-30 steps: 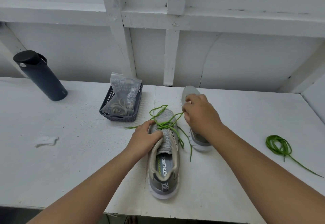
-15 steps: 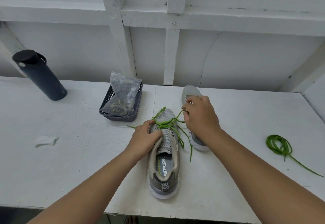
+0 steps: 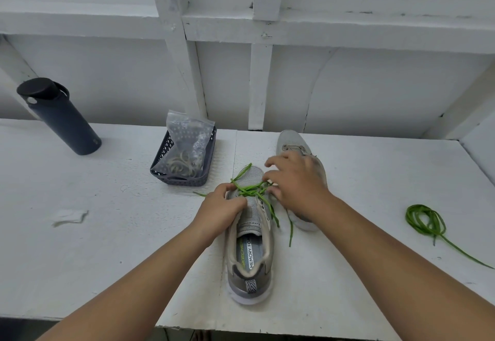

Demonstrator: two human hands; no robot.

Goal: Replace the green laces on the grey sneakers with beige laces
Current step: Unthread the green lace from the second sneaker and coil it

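The near grey sneaker [image 3: 250, 247] lies on the white table [image 3: 107, 233] with its heel toward the person and its toe pointing away. A green lace [image 3: 253, 189] is bunched loosely across its forefoot, with two strands trailing off its right side onto the table. The left hand [image 3: 221, 210] rests on the shoe's left edge, its fingers curled over the tongue area and touching the lace; whether it pinches a strand cannot be told. The right hand [image 3: 293, 182] hovers just right of the lace, thumb and a fingertip closing on a strand at the eyelets while the other fingers are spread apart and raised. Behind that hand lies the second grey sneaker [image 3: 293, 143], toe away, mostly covered by it; no green lace shows on its visible part. Well off to the right a second green lace [image 3: 426, 220] lies coiled on the table, one end trailing forward. Left of the shoes stands a dark slotted basket [image 3: 178, 178] holding a clear plastic bag [image 3: 187, 143] with coiled beige laces [image 3: 182, 165] inside. Farther left stand a dark bottle [image 3: 61, 119] and a scrap of paper [image 3: 68, 217].
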